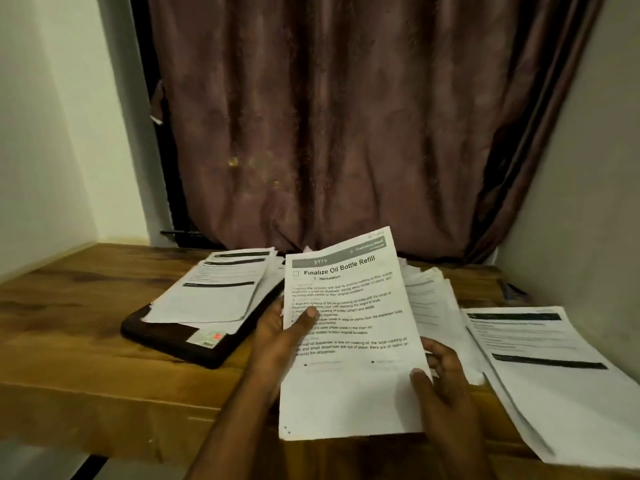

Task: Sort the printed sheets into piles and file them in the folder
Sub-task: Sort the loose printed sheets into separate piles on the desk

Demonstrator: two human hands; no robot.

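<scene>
we see a flat rectangular printed sheet (349, 344), long axis running away from us, heading at the far end. left hand (284, 336) and right hand (440, 372) pinch its side edges, thumbs on top, above the grained wooden surface (86, 341).

Two bare forearms, no sleeves in view. Left hand (277, 336) and right hand (441, 370) without rings, gloves, watch or bands at the wrists. Short, pale thumbnail visible on the right hand.
</scene>
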